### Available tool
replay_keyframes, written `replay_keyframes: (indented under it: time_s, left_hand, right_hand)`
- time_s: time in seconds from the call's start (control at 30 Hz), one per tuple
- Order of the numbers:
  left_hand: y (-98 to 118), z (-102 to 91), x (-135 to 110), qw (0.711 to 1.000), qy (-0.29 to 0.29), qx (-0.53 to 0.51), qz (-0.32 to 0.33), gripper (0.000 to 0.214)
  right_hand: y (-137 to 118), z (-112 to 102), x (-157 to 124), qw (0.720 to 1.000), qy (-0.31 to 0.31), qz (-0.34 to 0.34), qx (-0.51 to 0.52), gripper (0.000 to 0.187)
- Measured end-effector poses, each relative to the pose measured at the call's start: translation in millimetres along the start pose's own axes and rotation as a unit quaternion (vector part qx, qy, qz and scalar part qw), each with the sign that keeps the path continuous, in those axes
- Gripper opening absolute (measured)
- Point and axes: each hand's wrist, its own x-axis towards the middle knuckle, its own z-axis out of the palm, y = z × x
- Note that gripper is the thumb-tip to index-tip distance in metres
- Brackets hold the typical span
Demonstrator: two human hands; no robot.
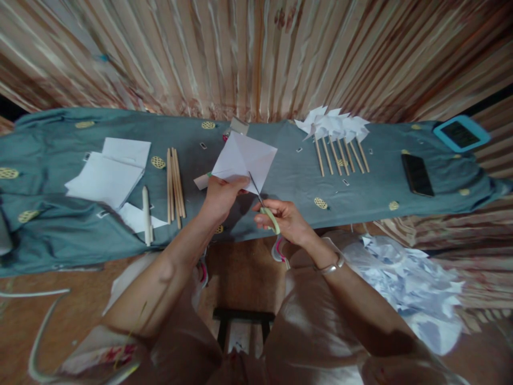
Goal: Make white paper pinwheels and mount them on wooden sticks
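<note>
My left hand (pixel 221 195) pinches the lower edge of a creased white paper square (pixel 245 156) and holds it above the teal cloth. My right hand (pixel 284 218) is closed around green-handled scissors (pixel 265 209). Their thin blades point up and touch the paper's lower right edge. A silver bracelet (pixel 332 266) sits on my right wrist.
The table under the teal cloth (pixel 72 224) carries a pile of white paper sheets (pixel 109 175), a white glue stick (pixel 146 215), loose wooden sticks (pixel 175 185), several finished paper pinwheels on sticks (pixel 335 135), a black phone (pixel 417 174) and a blue-framed device (pixel 460 133). Paper scraps (pixel 412 283) lie at my right.
</note>
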Motion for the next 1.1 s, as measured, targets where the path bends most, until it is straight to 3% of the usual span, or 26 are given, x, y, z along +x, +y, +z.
replay_keyframes:
  time_s: [1.1]
  left_hand:
    - [-2.9,2.5,-2.5,1.000,-0.014,-0.001,0.003,0.024]
  right_hand:
    - [-1.2,1.4,-0.7,1.000,0.013,-0.002,0.012,0.044]
